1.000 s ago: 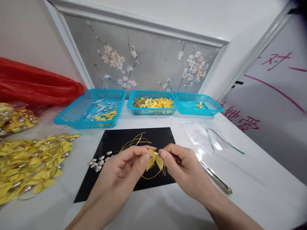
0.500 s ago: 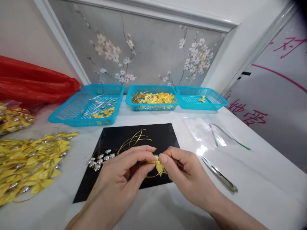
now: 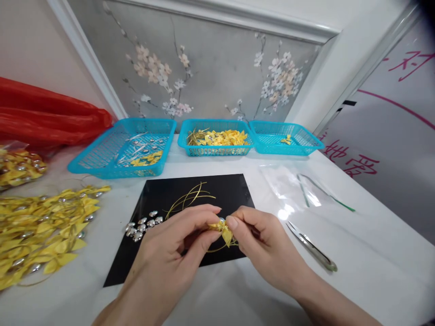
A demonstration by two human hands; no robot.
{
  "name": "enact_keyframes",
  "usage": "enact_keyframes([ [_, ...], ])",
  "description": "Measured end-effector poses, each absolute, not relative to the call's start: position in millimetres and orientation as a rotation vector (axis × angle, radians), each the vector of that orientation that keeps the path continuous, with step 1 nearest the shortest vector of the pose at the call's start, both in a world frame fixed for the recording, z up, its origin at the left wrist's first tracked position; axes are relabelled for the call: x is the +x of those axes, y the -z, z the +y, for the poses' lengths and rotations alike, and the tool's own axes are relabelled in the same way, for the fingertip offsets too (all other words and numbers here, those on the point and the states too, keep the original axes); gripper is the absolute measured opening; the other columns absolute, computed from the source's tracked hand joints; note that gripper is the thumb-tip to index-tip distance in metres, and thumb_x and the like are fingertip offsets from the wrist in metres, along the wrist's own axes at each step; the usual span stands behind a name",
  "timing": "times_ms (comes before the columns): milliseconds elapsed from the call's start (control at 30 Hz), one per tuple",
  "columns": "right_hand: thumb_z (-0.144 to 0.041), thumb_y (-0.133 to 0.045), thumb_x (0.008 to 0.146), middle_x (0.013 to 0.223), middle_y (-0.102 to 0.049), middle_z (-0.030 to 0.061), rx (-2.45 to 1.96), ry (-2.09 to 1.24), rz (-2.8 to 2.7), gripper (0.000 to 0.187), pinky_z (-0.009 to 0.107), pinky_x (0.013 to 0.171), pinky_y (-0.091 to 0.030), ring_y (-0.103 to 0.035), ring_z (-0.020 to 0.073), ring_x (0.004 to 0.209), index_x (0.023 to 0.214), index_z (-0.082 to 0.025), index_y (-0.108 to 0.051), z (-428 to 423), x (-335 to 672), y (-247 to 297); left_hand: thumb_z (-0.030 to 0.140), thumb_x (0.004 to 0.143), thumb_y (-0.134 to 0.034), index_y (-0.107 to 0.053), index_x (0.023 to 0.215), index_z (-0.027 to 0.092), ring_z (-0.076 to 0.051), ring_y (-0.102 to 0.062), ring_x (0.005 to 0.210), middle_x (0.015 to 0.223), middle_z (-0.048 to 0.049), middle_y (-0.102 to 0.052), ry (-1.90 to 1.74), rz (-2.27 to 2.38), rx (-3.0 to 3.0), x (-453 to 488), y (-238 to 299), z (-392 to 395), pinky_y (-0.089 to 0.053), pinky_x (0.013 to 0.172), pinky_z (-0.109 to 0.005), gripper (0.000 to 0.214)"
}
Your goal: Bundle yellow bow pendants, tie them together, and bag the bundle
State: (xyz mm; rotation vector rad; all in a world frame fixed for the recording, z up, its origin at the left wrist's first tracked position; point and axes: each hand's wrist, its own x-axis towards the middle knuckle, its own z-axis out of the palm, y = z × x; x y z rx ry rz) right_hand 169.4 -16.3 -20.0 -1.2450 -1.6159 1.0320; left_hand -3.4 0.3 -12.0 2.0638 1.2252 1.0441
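Note:
Between my two hands is a yellow ribbon bow (image 3: 225, 232) with a silver bead at its top, partly covered by fingers. My left hand (image 3: 180, 244) pinches its left side between thumb and forefinger. On the right side, my right hand (image 3: 263, 242) is closed on it with thumb and fingertips. A thin gold cord (image 3: 217, 249) loops below the bow. Beneath the hands lies a black mat (image 3: 136, 258). Several silver beads (image 3: 137, 236) and loose gold cords (image 3: 190, 197) rest on it, left of and behind my hands.
Three blue baskets (image 3: 118, 171) (image 3: 217, 151) (image 3: 288, 148) line the wall, holding bows, cords and beads. Finished-looking yellow bow strings (image 3: 44, 235) cover the left. A clear plastic bag (image 3: 288, 185), a green tie (image 3: 319, 190) and metal snips (image 3: 312, 247) lie right.
My fingers have shifted slightly on the bow, and more of its left loop shows beside my left fingertips. Both hands keep hold of it; the rest stays put.

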Motion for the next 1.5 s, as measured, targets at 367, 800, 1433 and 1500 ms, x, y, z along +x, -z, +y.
enact_keyframes([
  [367, -0.028, -0.044, 0.092, 0.061, -0.041, -0.0035, -1.232, -0.93, -1.677, 0.028, 0.022, 0.047, -0.025, -0.034, 0.0077, 0.053, 0.067, -0.017, -0.048, -16, 169, 20, 0.025, 0.079, -0.058, -0.069, 0.083, 0.029, -0.018, -0.067, 0.083, 0.096, 0.0003, -0.071, -1.018, 1.286, 2.103, -2, 6, 2, -0.057, 0.069, -0.028, 0.012],
  [800, -0.029, -0.044, 0.092, 0.061, -0.041, -0.0038, -1.247, -0.924, -1.674, 0.028, 0.022, 0.047, -0.026, -0.034, 0.0076, 0.054, 0.068, -0.017, -0.05, -13, 170, 21, 0.024, 0.082, -0.055, -0.065, 0.076, 0.026, -0.015, -0.064, 0.082, 0.097, 0.0005, -0.068, -0.939, 1.241, 1.99, -2, 6, 2, -0.053, 0.072, -0.025, 0.012],
  [1433, -0.028, -0.05, 0.088, 0.064, -0.05, -0.0021, -1.27, -0.962, -1.686, 0.02, 0.02, 0.047, -0.03, -0.04, 0.0076, 0.055, 0.074, -0.017, -0.06, -17, 167, 21, 0.025, 0.087, -0.048, -0.061, 0.081, 0.025, -0.013, -0.061, 0.074, 0.085, 0.0026, -0.065, -0.91, 1.255, 1.986, -2, 13, 2, -0.05, 0.066, -0.024, 0.014],
  [1500, -0.027, -0.05, 0.087, 0.064, -0.05, -0.0019, -1.271, -0.961, -1.681, 0.019, 0.02, 0.047, -0.03, -0.041, 0.0077, 0.055, 0.075, -0.017, -0.06, -16, 167, 21, 0.027, 0.086, -0.049, -0.062, 0.079, 0.024, -0.013, -0.061, 0.07, 0.077, 0.0023, -0.065, -0.885, 1.252, 1.918, 0, 10, 3, -0.049, 0.062, -0.025, 0.015],
])
